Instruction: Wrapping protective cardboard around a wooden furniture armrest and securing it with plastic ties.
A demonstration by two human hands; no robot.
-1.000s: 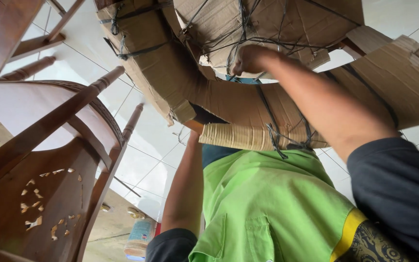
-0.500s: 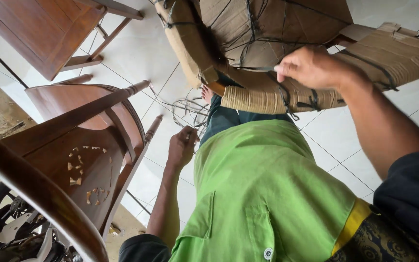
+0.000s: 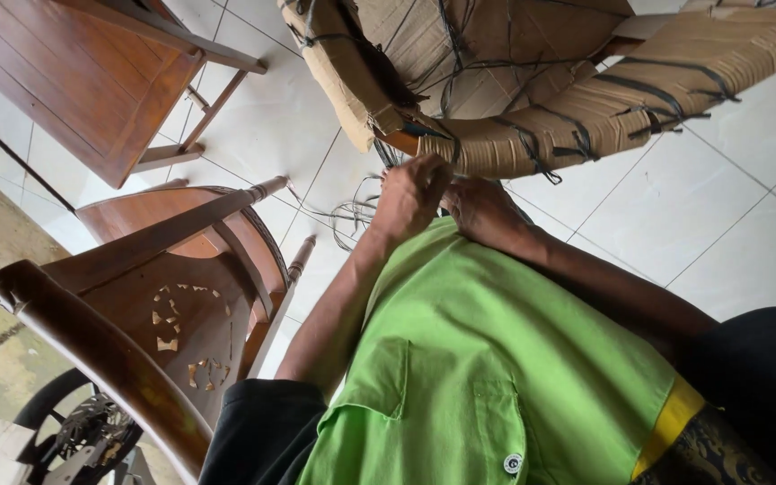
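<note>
A piece of furniture wrapped in brown cardboard (image 3: 586,108) and bound with black string (image 3: 648,94) fills the top of the head view. Both my hands meet at the near end of its wrapped rail (image 3: 487,153). My left hand (image 3: 410,193) is curled into a fist there, its fingers pinched on the black string at the cardboard's edge. My right hand (image 3: 482,211) lies right beside it and touches it, with its fingertips hidden under the rail. Below the hands are my green shirt (image 3: 487,359) and black sleeves.
A carved dark wooden chair (image 3: 163,296) stands close on the left. A brown wooden table (image 3: 74,81) stands upper left on the white tiled floor (image 3: 729,207). Loose black strings (image 3: 352,216) lie on the tiles near my left hand. A wheel-like metal part (image 3: 83,427) shows bottom left.
My right hand has come down off the top of the wrapped rail to its near end. My left hand has risen to meet it there. The view has shifted.
</note>
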